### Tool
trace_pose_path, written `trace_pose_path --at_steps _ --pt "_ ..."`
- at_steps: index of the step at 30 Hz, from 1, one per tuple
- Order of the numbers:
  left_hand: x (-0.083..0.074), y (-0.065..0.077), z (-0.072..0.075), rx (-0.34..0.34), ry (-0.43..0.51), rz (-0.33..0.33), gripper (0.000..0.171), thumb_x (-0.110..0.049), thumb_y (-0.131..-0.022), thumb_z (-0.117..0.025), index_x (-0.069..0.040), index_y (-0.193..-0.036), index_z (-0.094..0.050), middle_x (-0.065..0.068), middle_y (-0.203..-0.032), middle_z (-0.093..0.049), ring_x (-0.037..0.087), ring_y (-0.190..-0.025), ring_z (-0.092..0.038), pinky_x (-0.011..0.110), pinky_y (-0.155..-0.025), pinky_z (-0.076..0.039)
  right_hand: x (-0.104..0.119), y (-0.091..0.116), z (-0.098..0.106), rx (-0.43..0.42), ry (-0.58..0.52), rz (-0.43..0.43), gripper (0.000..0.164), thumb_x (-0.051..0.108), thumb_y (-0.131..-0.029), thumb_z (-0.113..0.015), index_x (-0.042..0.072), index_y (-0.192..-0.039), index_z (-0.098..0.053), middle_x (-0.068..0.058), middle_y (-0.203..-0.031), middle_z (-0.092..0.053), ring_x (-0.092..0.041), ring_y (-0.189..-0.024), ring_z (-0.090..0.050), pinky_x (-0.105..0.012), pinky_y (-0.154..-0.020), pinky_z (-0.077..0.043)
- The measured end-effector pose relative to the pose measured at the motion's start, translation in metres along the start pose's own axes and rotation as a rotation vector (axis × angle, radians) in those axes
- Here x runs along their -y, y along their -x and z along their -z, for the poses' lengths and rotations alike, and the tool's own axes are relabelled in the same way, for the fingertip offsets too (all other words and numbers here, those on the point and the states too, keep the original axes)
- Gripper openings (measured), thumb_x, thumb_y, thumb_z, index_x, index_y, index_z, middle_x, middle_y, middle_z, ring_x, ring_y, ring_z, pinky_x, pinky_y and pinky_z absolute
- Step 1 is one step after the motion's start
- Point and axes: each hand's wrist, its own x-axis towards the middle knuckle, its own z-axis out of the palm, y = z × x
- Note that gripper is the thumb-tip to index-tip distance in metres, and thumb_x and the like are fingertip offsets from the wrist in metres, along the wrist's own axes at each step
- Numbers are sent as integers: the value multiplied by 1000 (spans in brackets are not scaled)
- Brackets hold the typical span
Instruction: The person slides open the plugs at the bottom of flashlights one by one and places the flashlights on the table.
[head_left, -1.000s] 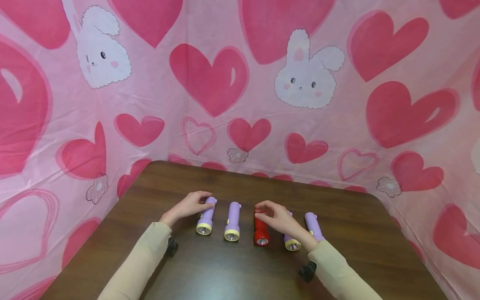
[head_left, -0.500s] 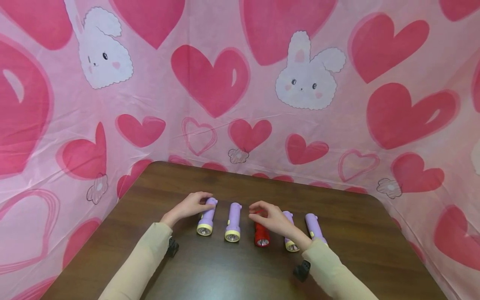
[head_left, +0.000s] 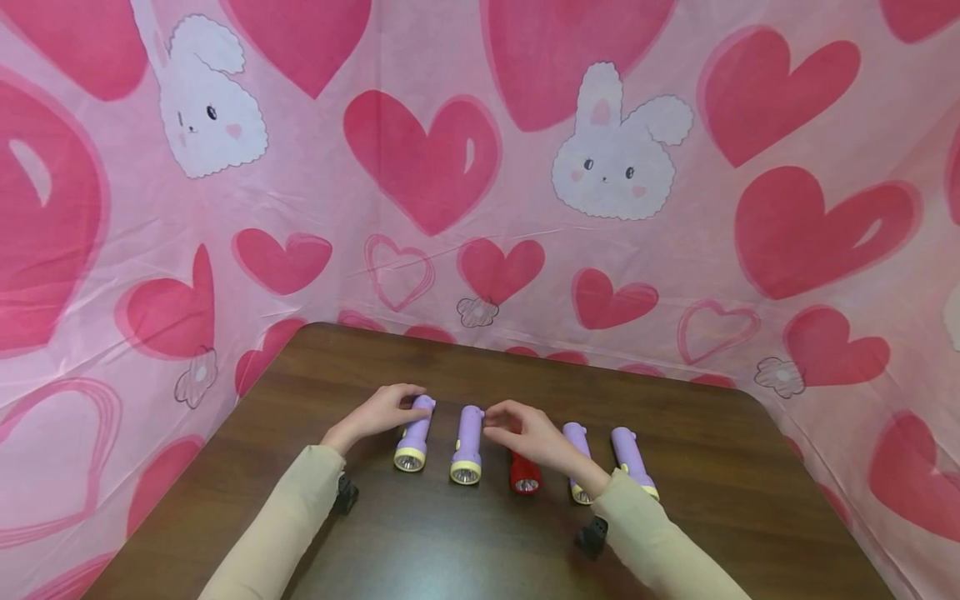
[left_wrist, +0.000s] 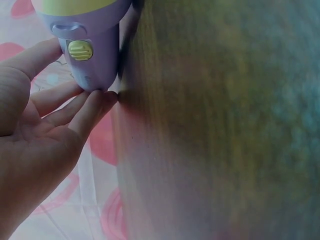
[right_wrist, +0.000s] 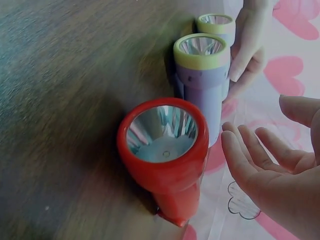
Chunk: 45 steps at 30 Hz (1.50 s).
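Note:
Five-in-a-row is not stated; several flashlights lie along the table, lenses toward the person. At the left end, my left hand (head_left: 375, 414) holds the tail of a purple flashlight with a yellow rim (head_left: 414, 435); in the left wrist view, the thumb lies along one side of this purple flashlight (left_wrist: 95, 62) near its yellow switch, fingers at its tail. My right hand (head_left: 534, 435) hovers over the tail of a red flashlight (head_left: 525, 477), fingers loosely bent, nothing held. Its fingertips come right up to a second purple flashlight (head_left: 468, 437).
Right of the red flashlight lie two more purple flashlights, one (head_left: 576, 437) partly behind my right wrist and another (head_left: 627, 450) farther right. The brown wooden table (head_left: 420, 542) meets a pink heart-and-rabbit cloth (head_left: 517, 192) at its back and sides.
My right hand has moved left, from the red flashlight's tail toward the second purple flashlight. The left hand and the flashlights have stayed in place.

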Motion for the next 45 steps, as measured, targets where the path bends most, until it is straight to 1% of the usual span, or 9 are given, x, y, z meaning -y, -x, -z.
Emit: trace_pose_path --at_steps 2,8,12,14,20,23,32,40,45 --pt "0 0 0 -1 0 3 53 -26 -93 -68 10 -131 -56 26 -129 -63 37 -117 -64 48 -98 -54 3 -1 -1 -1 -13 5 35 21 -95 -67 0 -123 -62 -14 -116 -71 -28 -108 -68 -38 -88 -58" --pt "-1 0 1 10 3 14 54 -26 -93 -68 10 -132 -56 26 -130 -62 38 -118 -63 50 -99 -53 4 -4 -4 8 -25 22 35 22 -95 -67 1 -122 -62 -14 -115 -71 -26 -105 -68 -32 -87 -58" --pt "0 0 1 13 10 19 54 -26 -93 -68 9 -132 -56 26 -130 -63 37 -118 -63 49 -99 -53 5 -6 -6 17 -29 23 36 24 -94 -67 1 -122 -63 -13 -115 -71 -25 -105 -69 -37 -89 -58" --pt "1 1 2 15 14 23 54 -26 -93 -68 8 -132 -56 25 -131 -62 37 -119 -63 49 -100 -53 5 -6 -6 18 -22 26 36 24 -95 -66 1 -122 -62 -13 -115 -71 -25 -105 -68 -37 -89 -58" --pt "3 2 3 19 17 18 55 -28 -94 -67 9 -133 -56 26 -132 -62 37 -119 -62 50 -99 -53 7 -8 -9 26 -16 34 36 24 -95 -66 0 -121 -63 -13 -113 -71 -25 -104 -68 -26 -86 -57" --pt "4 2 3 19 22 25 55 -28 -93 -68 8 -133 -56 25 -132 -62 37 -120 -62 50 -100 -52 10 -9 -11 29 -18 35 36 24 -95 -66 0 -121 -63 -13 -113 -72 -24 -104 -68 -23 -85 -56" --pt "3 2 5 25 28 40 55 -29 -93 -68 7 -134 -55 25 -133 -61 37 -120 -62 50 -100 -52 13 -14 -15 48 -19 33 35 24 -95 -66 1 -121 -64 -11 -112 -72 -23 -104 -67 -28 -89 -56" --pt "2 2 6 28 25 40 55 -28 -94 -67 8 -133 -55 26 -132 -61 37 -119 -63 50 -99 -53 18 -16 -18 63 -31 28 35 24 -94 -67 2 -122 -63 -12 -111 -71 -27 -101 -66 -21 -80 -54" --pt "2 2 6 26 23 37 54 -28 -94 -67 8 -133 -56 26 -131 -62 37 -119 -63 50 -99 -53 18 -16 -20 66 -34 64 34 21 -94 -67 -1 -120 -63 -16 -111 -71 -31 -101 -67 -21 -78 -55"
